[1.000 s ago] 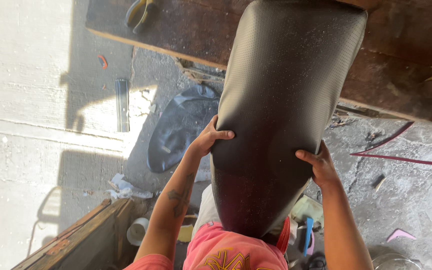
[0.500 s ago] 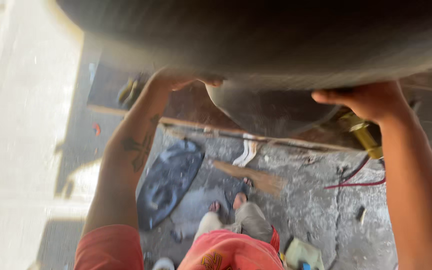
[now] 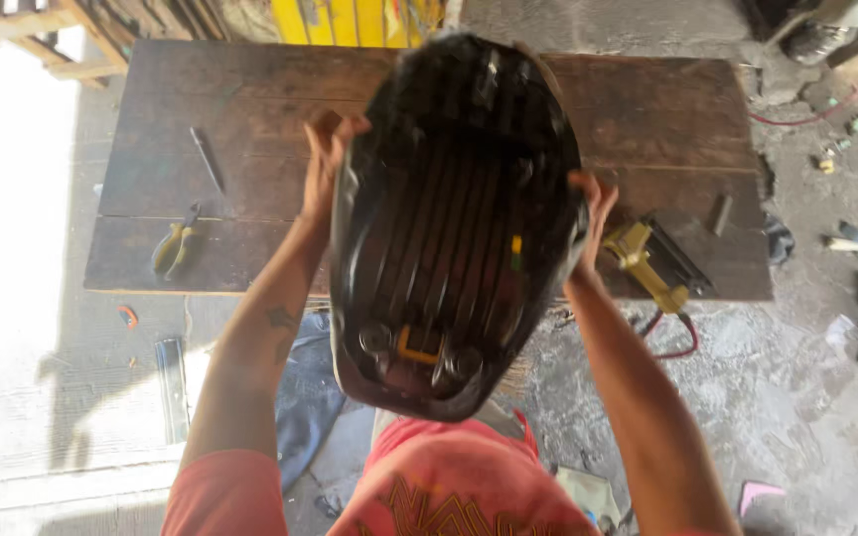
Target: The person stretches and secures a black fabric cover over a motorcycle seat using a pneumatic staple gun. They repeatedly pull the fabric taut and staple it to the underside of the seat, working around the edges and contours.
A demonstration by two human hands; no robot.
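seat (image 3: 454, 228) now flipped, underside up

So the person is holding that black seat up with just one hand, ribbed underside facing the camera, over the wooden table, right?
Not quite: both hands hold it. In the head view the left hand and right hand grip opposite edges of the black seat, ribbed underside facing the camera, over the wooden table.

Hard daylight from the left: pale concrete floor (image 3: 12, 248) is blown out w/ glare, arm shadow falling on it lower left. Dark wooden plank table (image 3: 667, 109) is evenly lit. Ribbed black plastic seat underside (image 3: 454, 228) sits in shade, slightly motion-blurred. Edges look soft, mild wide-angle stretch.
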